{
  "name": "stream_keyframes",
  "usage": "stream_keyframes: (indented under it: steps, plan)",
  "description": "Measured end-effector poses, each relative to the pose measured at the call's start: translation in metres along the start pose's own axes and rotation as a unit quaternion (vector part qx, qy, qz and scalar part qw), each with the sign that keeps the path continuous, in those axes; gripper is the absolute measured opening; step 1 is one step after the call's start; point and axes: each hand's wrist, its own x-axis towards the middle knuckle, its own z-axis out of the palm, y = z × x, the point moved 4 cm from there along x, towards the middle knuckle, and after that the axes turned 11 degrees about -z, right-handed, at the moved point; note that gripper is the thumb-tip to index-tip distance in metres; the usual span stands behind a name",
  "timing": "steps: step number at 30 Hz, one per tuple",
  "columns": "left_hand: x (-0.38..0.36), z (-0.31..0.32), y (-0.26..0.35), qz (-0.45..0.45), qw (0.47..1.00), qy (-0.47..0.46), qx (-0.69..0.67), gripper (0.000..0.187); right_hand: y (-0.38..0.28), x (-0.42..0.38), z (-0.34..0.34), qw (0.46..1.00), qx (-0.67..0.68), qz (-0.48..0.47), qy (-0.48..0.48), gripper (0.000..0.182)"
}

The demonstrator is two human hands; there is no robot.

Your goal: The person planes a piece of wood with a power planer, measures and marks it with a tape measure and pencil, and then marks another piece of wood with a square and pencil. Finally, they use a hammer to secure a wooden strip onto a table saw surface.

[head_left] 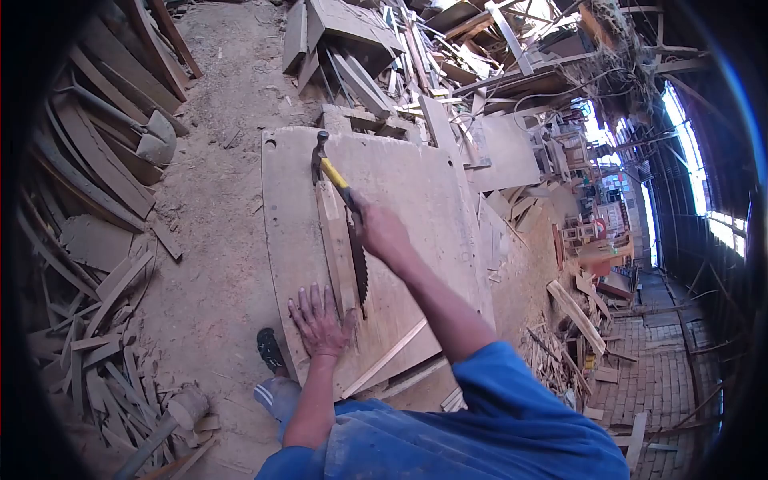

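Note:
My right hand [382,232] is wrapped round the dark grip of a hammer [334,173] with a yellow shaft. The hammer's head is over the far end of a narrow wooden piece [338,240] lying lengthwise on a wooden board [416,184]. A dark toothed saw blade [358,268] lies along the right side of that piece. My left hand [323,322] rests flat on the board with its fingers spread, beside the near end of the piece. A thin wooden strip [388,358] lies on the board near my body.
Curved planks and a shovel [157,140] lean at the left. A wooden mallet [186,406] lies among scraps at the lower left. Wood offcuts [576,316] are piled on the right, with a wooden box [352,28] and more scraps beyond the board.

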Motion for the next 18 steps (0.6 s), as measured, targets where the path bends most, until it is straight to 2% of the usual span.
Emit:
stream_keyframes:
  steps: [2,5,6,9,10,13,14,17,18]
  plan:
    - [0.000,0.001,-0.001,-0.001,1.000,-0.007,0.005,0.085,-0.010,-0.023,0.023,0.998,0.010,0.057,-0.001,0.061]
    - [0.005,-0.001,0.002,0.001,1.000,-0.015,0.012,0.084,-0.012,-0.026,0.024,0.999,0.012,0.036,0.018,0.060]
    - [0.006,0.000,0.002,0.002,1.000,-0.011,0.010,0.084,-0.002,0.000,0.011,1.000,-0.005,0.006,0.008,0.059]
    - [-0.001,0.000,-0.001,0.004,1.000,-0.023,0.007,0.084,-0.016,0.018,-0.043,0.991,0.077,0.004,-0.109,0.058]
    - [0.000,0.000,0.002,0.000,1.000,-0.025,0.003,0.084,-0.007,0.016,-0.027,0.999,-0.003,-0.052,-0.012,0.061]
    - [0.001,0.001,0.002,-0.001,1.000,-0.023,-0.009,0.082,0.000,-0.015,0.010,0.999,0.028,-0.003,0.043,0.058]
    - [-0.002,0.000,0.002,0.000,1.000,-0.028,-0.005,0.082,-0.003,-0.025,0.014,1.000,0.012,0.018,0.020,0.055]
    - [0.003,0.001,0.002,-0.004,1.000,-0.029,0.007,0.082,0.006,0.018,-0.016,0.996,0.086,-0.023,-0.029,0.049]
    - [0.003,0.001,0.002,-0.003,0.999,-0.034,0.011,0.082,-0.015,0.020,-0.047,0.988,0.113,0.018,-0.099,0.044]
